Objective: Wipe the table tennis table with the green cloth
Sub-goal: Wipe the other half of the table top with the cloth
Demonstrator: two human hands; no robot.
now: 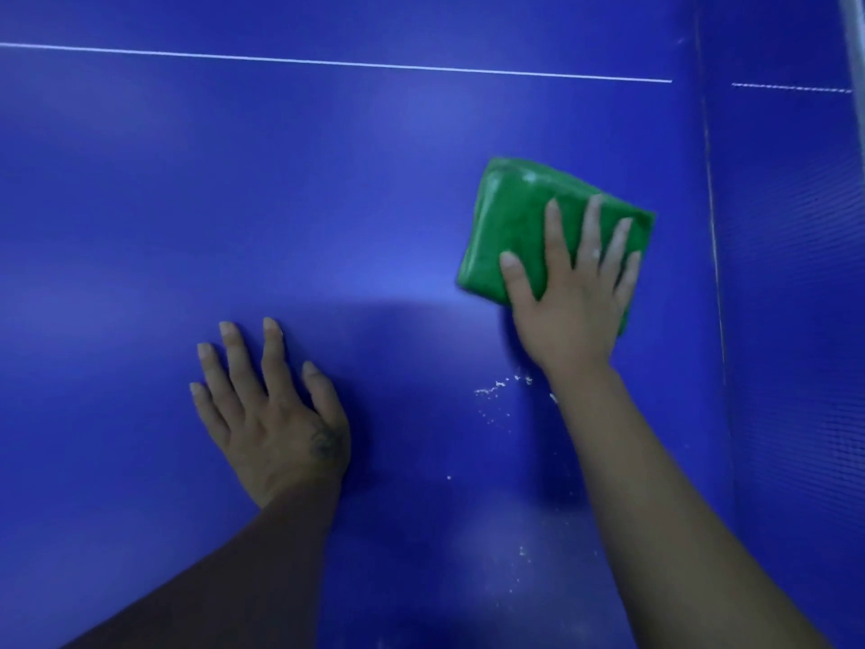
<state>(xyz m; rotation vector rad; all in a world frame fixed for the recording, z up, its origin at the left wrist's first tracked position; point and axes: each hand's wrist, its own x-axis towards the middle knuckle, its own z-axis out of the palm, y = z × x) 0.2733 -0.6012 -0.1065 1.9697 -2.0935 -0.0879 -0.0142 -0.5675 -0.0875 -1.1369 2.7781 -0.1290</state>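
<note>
Under right hand [576, 309], green cloth [510, 227], long axis left-right, tilted.

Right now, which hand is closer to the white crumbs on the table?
Right. The right hand presses the green cloth just beyond the white crumbs, its wrist beside them. The left hand lies flat farther off to their left.

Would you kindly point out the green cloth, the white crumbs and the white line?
green cloth [515, 227], head view, bare upper-left part.
white crumbs [491, 390], head view, cluster middle.
white line [327, 61], head view, mid-length.
</note>
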